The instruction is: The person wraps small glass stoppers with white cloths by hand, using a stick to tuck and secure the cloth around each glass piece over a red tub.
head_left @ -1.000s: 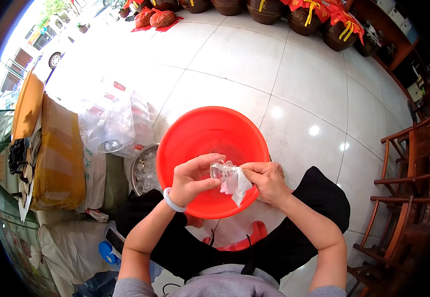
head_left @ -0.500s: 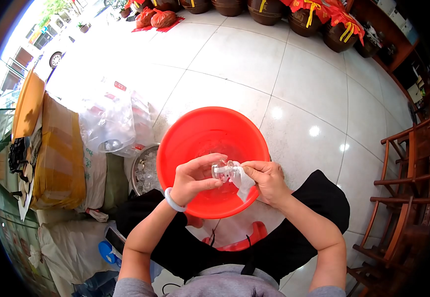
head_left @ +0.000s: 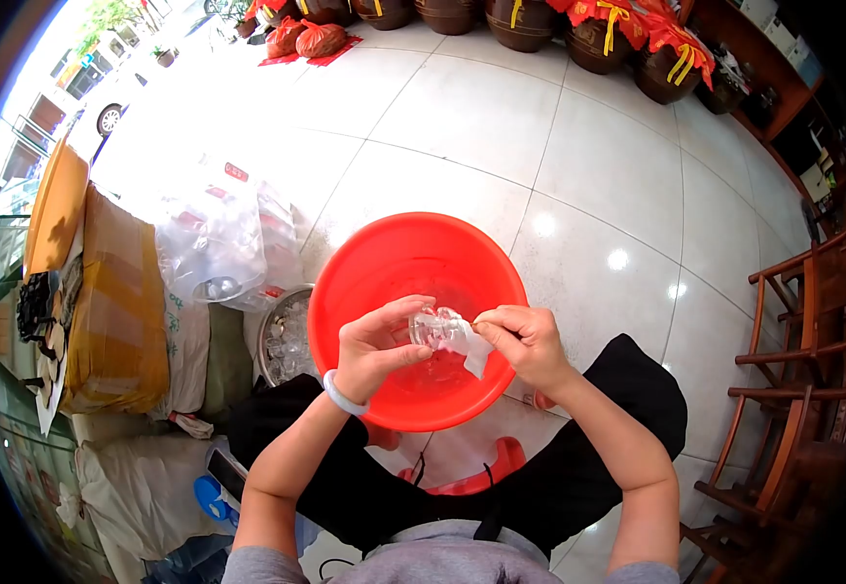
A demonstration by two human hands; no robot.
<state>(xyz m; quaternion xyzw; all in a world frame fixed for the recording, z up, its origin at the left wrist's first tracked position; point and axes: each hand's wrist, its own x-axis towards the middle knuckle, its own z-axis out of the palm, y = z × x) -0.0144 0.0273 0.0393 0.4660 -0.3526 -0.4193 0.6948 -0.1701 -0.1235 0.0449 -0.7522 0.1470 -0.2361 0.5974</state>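
The left hand's grip holds a small clear vessel between thumb and fingers, over the red basin, while the right hand pinches a white cloth against its other end. If the vessel is wet, it could slip from the left hand and chip against something hard; a firm tug on the cloth might twist it loose. The basin stands on a pale tiled floor, with dark jars at the far edge and wooden chairs rightward.

Likely a shop; ribboned jars stand lined up.
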